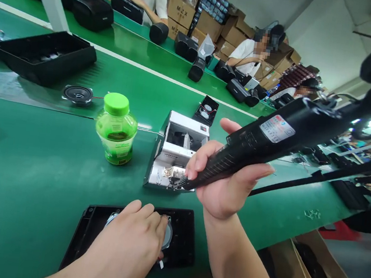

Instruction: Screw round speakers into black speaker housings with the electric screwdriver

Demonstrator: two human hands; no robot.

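Note:
My right hand [224, 193] is wrapped around a black electric screwdriver [249, 140], tilted with its lower end at the front of a white screw feeder [187, 120]. The bit itself is hard to make out against the feeder's metal outlet. Below, my left hand [134, 236] curls over a round speaker driver [168, 235] in a black speaker panel [183, 242] lying on the green bench [32, 174]. It covers most of the driver, and its fingertips are partly hidden. A small white plug [161, 264] shows beside the fingers.
A green-capped bottle [116, 132] stands left of the feeder. Farther back are a loose speaker driver [78, 94], a black casing [46, 59] and a small panel [206, 109] with drivers. Co-workers sit across the bench. A cardboard box [321, 268] is at lower right.

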